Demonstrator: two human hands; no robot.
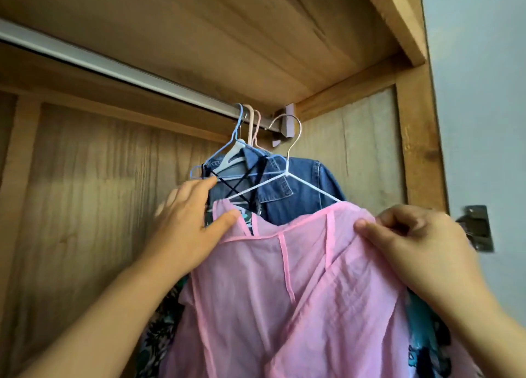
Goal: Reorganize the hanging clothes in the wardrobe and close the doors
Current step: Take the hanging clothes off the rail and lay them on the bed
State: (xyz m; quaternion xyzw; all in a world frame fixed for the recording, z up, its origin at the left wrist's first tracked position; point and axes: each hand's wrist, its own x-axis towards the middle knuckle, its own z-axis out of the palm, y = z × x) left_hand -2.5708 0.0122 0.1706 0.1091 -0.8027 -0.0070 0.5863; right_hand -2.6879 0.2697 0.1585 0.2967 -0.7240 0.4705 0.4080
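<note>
A sheer pink garment (284,292) hangs on a white wire hanger (287,175) whose metal hook sits just off the end of the wardrobe rail (113,67). My right hand (415,235) pinches the pink fabric at its right shoulder. My left hand (190,221) rests spread against the garment's left shoulder, thumb on the pink edge and fingers by a blue hanger (236,147). Behind hangs a denim jacket (299,189), bunched with several hangers at the rail's right end. Patterned clothes (159,335) hang below.
The wardrobe's wooden back panel (99,192) fills the left. Its top shelf (227,36) runs overhead. The right side post (418,150) meets a pale wall (484,93), with a metal hinge (478,226) on it.
</note>
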